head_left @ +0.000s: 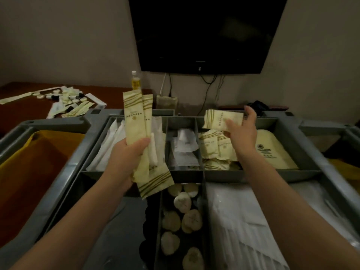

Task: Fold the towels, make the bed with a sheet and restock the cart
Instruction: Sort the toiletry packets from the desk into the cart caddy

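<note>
I stand over the grey housekeeping cart [91,152] and look into its divided top tray. My left hand [128,152] grips a bundle of long cream sachets [136,117] with gold stripes, held upright above the left compartment. My right hand [243,131] holds a small stack of short cream packets [222,119] over the compartment that holds more cream packets [216,149]. White packets [185,147] fill the middle compartment. Round wrapped soaps [183,209] lie in a narrow front compartment. Clear-wrapped white items [239,221] lie at the front right.
A dark wooden desk [23,112] at the back left carries loose amenity sachets [76,106] and a small bottle [135,80]. A black television [204,32] hangs on the wall with cables below. An orange cloth bag [29,168] hangs at the cart's left.
</note>
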Demonstrator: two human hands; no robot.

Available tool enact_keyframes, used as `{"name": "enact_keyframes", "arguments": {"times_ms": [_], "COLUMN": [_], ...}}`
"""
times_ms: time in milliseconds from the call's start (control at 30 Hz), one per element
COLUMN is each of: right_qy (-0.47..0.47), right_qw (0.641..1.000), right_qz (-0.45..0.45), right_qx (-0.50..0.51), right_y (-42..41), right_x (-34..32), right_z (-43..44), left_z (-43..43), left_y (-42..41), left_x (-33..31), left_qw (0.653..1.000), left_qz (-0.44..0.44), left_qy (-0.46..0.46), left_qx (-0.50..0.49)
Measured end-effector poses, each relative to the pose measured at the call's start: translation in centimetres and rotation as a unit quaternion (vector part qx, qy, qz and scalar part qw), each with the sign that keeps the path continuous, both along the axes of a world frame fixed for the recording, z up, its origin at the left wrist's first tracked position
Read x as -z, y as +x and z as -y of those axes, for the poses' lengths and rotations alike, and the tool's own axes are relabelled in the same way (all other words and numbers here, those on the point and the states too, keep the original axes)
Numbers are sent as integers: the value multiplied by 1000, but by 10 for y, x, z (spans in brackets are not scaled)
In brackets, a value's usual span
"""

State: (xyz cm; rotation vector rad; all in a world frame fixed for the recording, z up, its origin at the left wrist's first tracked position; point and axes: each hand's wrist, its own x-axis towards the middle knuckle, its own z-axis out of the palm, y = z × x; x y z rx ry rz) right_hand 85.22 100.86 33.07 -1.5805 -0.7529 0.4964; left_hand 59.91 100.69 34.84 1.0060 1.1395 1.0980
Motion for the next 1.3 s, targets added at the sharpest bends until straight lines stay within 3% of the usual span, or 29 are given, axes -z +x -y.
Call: {"name": "enact_keyframes", "arguments": {"times_ms": [67,100,167,233,300,400,467,533,600,667,733,767,933,1100,1300], "right_qy": [-119,-210,-353,-353,-328,-406,-394,-293,-166,-83,-53,-55,-46,47,61], "right_qw": [984,952,850,791,760,723,750,830,907,947,944,939,958,992,983], "right_qz": [131,219,385,498,553,524,502,457,359,206,98,89,7,59,117], "right_qx": [-5,-35,-67,-54,-93,-196,-172,-127,-144,-233,-312,-329,-282,-103,-124], "right_y": [19,25,27,21,16,13,8,-7,-31,-60,-84,-91,-96,-80,-65], "right_x": [15,26,46,56,60,59,52,35,13,-11,-27,-30,-27,-31,-31], "right_z": [8,10,13,13,6,-3,-3,2,9,24,37,41,49,41,37], "left_z": [2,3,5,7,7,9,11,13,14,16,18,19,23,25,27], "left_y": [8,11,18,22,23,22,23,22,22,27,33,36,45,54,59], "left_x": [0,-1,-2,-5,-7,-8,-9,-11,-13,-13,-14,-14,-12,-7,-3], "left_qw": [1000,1000,999,999,999,999,998,998,998,998,998,998,996,989,993], "left_qz": [-2,-6,-13,-16,-13,-2,2,14,21,23,7,-4,24,81,86], "left_qy": [-3,-5,-11,-17,-22,-30,-35,-40,-47,-56,-60,-61,-71,-125,-81], "left_qx": [15,23,38,48,48,43,44,40,31,29,27,29,41,26,16]}}
